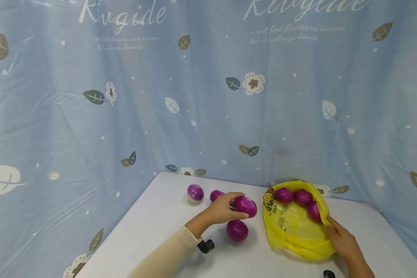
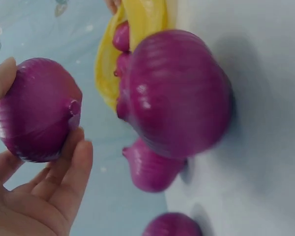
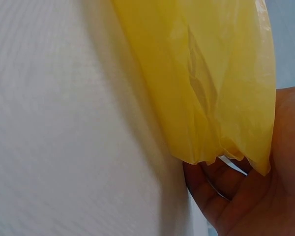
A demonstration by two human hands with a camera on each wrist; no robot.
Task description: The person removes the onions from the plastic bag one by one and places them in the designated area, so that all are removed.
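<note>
My left hand (image 1: pixel 219 210) grips a purple onion (image 1: pixel 246 207), held above the table and left of a yellow plastic bag (image 1: pixel 311 253). In the left wrist view, thumb and fingers surround this onion (image 2: pixel 37 110). Several purple onions (image 1: pixel 303 197) lie inside the bag, whose mouth stands wide. At the bag's right side, my right hand (image 1: pixel 345 241) pinches its rim; the right wrist view has the bag's yellow film (image 3: pixel 221 88) between thumb and fingers. Another onion (image 1: pixel 237 230) rests on the table just below the left hand.
A paler purple onion (image 1: pixel 195 193) sits toward the back left of the white table (image 1: pixel 153 220). Beside it, one more onion (image 1: pixel 216 195) is partly hidden behind the left hand. A blue patterned curtain (image 1: pixel 208 96) hangs behind the table and along its sides.
</note>
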